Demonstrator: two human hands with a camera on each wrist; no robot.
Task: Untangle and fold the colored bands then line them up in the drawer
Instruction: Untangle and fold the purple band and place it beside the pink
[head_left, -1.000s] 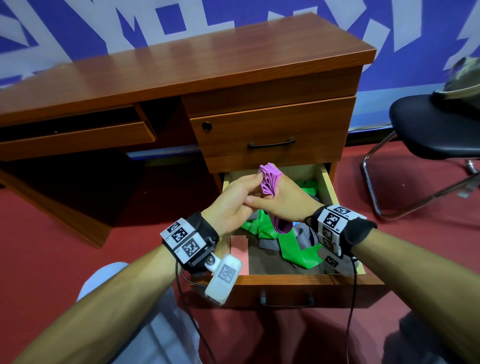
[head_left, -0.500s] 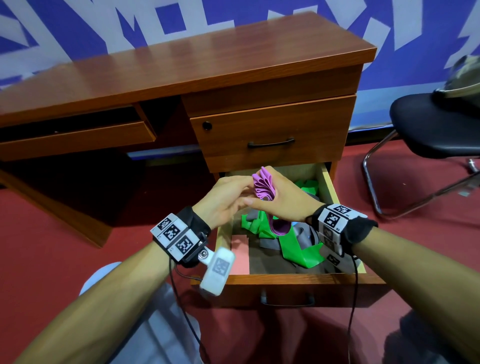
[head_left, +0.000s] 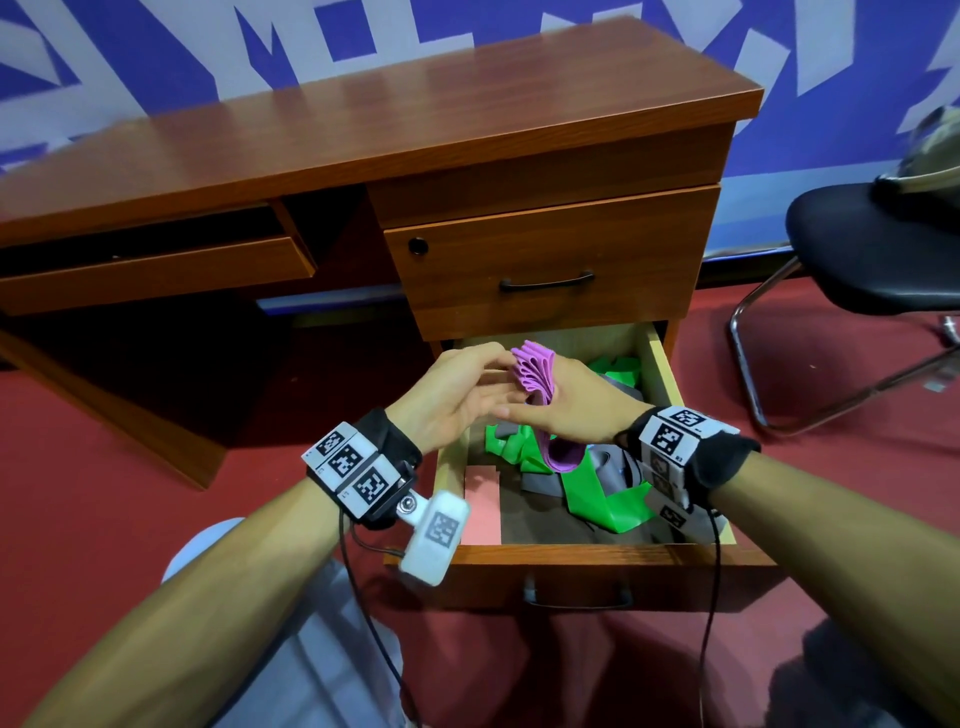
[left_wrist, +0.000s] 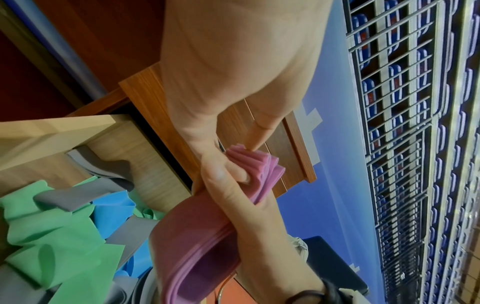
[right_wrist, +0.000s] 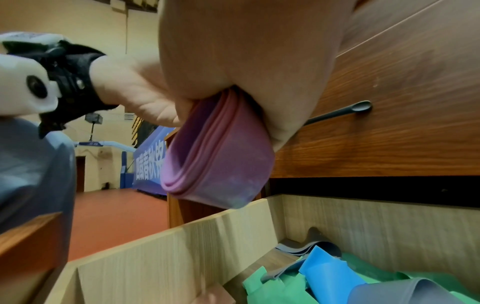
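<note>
Right hand (head_left: 576, 400) clamped round folded purple band (head_left: 535, 376) above open drawer (head_left: 660, 374), left hand (head_left: 452, 400) fingertips pinching the band's fanned top folds, loop end hanging over tangled green band (head_left: 597, 493), grey band (head_left: 540, 486), blue band (right_wrist: 327, 267) in the drawer.

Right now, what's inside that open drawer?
The open drawer holds tangled green bands, grey bands, a blue band and a flat pink piece. The hands and held purple band cover part of it.

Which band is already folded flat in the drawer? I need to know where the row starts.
The pink band, flat against the drawer's left wall; the green and grey ones lie tangled.
</note>
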